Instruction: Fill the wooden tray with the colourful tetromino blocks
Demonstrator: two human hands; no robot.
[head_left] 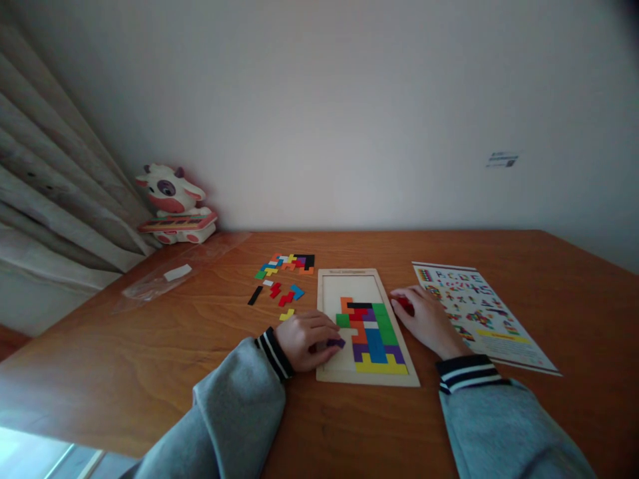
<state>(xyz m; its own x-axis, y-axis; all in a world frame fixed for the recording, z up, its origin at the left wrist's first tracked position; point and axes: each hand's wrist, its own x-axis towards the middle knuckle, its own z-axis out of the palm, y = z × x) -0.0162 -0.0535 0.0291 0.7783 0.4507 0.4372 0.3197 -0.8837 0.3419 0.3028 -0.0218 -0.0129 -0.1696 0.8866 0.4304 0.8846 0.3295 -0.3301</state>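
Note:
A wooden puzzle board (349,272) lies flat on the table, with coloured block pieces fitted together along its right and lower part. Over the board's left side, my left hand (308,338) is closed on a purple puzzle piece (336,343), part of which shows past the fingers. Just right of the board, my right hand (424,318) rests with its fingers curled round a red puzzle piece (403,305). Its forearm lies beside the printed pattern sheet (494,316), and the hand covers part of that sheet's left edge.
Loose puzzle pieces (284,298) in several colours lie left of the board, with more clustered behind them (299,263). A clear plastic bag (150,285) with a white slip lies farther left. At the back left corner stands a cow toy with a keyboard (180,209), near the curtain (60,173).

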